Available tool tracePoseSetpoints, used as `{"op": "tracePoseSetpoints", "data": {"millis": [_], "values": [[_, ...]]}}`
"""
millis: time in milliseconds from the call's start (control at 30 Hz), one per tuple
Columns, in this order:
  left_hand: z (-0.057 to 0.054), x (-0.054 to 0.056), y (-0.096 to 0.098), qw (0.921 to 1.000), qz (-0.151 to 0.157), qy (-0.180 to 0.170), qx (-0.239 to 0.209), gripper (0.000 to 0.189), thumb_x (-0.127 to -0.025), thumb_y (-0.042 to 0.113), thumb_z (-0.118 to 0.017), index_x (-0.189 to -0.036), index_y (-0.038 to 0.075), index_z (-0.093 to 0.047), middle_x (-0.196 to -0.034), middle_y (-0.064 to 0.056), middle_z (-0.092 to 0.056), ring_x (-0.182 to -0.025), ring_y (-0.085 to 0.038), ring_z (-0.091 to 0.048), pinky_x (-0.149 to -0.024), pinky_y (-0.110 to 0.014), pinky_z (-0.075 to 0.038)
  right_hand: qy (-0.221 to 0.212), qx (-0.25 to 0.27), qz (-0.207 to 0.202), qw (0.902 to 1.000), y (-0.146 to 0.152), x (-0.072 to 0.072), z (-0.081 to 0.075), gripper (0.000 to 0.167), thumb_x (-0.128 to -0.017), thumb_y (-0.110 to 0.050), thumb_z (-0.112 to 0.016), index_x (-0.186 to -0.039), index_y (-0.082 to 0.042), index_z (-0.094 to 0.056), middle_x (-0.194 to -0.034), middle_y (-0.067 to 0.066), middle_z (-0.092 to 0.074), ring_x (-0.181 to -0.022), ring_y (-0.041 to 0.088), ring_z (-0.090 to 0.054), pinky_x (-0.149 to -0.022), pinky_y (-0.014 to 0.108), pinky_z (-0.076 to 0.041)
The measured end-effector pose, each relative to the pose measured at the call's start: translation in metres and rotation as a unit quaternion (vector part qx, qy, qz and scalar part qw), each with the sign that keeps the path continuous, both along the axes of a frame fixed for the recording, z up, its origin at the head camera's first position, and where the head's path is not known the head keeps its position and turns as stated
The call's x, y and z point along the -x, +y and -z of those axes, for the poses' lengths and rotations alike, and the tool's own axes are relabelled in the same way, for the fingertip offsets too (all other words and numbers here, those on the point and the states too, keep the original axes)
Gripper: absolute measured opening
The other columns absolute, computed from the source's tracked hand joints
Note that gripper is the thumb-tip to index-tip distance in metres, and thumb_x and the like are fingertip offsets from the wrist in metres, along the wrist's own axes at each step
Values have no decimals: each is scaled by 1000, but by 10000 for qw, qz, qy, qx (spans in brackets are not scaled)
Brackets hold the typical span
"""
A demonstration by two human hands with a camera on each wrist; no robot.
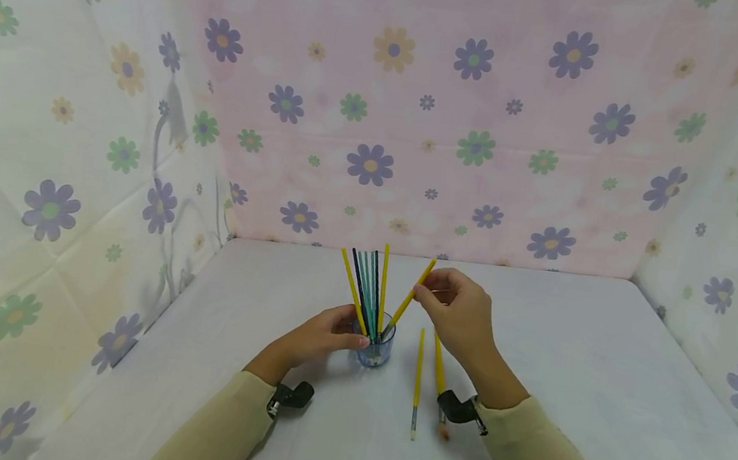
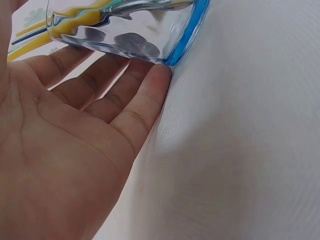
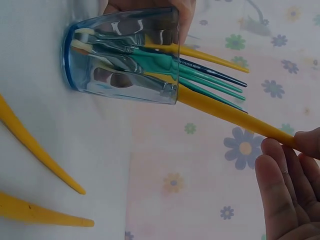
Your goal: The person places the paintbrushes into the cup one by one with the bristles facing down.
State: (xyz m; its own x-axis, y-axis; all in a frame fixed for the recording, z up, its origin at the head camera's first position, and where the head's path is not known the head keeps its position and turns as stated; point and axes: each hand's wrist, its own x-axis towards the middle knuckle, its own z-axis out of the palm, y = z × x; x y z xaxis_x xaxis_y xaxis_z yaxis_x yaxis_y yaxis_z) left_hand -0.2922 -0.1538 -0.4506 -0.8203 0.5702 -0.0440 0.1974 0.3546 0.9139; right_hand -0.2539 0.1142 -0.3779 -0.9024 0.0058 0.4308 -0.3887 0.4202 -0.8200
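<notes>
A clear glass with a blue base (image 1: 380,354) stands upright on the table, holding several paintbrushes with their bristles down. My left hand (image 1: 316,334) holds the glass from the left, thumb across its near side and fingers behind it. Between thumb and fingertips, my right hand (image 1: 465,317) pinches the upper end of a yellow paintbrush (image 3: 227,114). That brush leans to the right, its ferrule and bristles inside the glass. Teal paintbrushes (image 3: 210,81), dark blue ones and other yellow ones (image 1: 384,281) share the glass.
Two more yellow paintbrushes lie on the white table (image 1: 598,377), bristles toward me: a thin one (image 1: 419,372) and a thicker one (image 1: 438,367) partly under my right wrist. Flower-patterned cloth (image 1: 420,137) hangs behind and at both sides.
</notes>
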Motion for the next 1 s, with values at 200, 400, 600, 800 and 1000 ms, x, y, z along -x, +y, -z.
{"op": "tracePoseSetpoints", "data": {"millis": [200, 400, 600, 800, 1000], "values": [[1, 1, 0, 10000, 6, -75, -25, 56, -96, 38, -73, -146, 21, -53, -138, 2, -66, -130, -19, -60, -119, -49, -41, -272, 131, -133, 9995, -1, 2, 4, 16, -95, -25, -76, -107, -14, -70, -98, -2, -76, -88, 19, -76, -73, 34, -63], [0, 1, 1, 9999, -97, -131, 7, 57, -95, 39, -75, -145, 21, -54, -136, 2, -66, -129, -19, -60, -118, -50, -41, -387, 172, -204, 9989, -1, 4, 8, 16, -96, -25, -76, -107, -14, -70, -98, -1, -76, -89, 21, -77, -74, 34, -64], [-1, -1, 1, 9998, -142, -166, 6, 59, -95, 40, -75, -144, 17, -54, -133, 0, -67, -127, -20, -61, -117, -51, -43, -510, 238, -261, 9981, 2, 9, 13, 17, -95, -25, -76, -107, -14, -70, -97, 0, -76, -90, 22, -78, -75, 33, -64], [-2, -1, 1, 9997, -151, -165, -2, 59, -94, 40, -76, -144, 17, -54, -133, 0, -67, -128, -20, -61, -117, -51, -42, -586, 223, -201, 9978, 3, 11, 14, 18, -95, -25, -76, -108, -13, -70, -98, 1, -76, -88, 16, -77, -75, 29, -63], [-2, -1, 1, 9998, -157, -152, -7, 59, -95, 39, -75, -144, 16, -54, -133, 0, -67, -129, -20, -61, -118, -52, -41, -635, 202, -183, 9976, 4, 10, 10, 20, -95, -25, -76, -109, -11, -71, -100, 2, -76, -88, 15, -76, -75, 28, -63]]}}
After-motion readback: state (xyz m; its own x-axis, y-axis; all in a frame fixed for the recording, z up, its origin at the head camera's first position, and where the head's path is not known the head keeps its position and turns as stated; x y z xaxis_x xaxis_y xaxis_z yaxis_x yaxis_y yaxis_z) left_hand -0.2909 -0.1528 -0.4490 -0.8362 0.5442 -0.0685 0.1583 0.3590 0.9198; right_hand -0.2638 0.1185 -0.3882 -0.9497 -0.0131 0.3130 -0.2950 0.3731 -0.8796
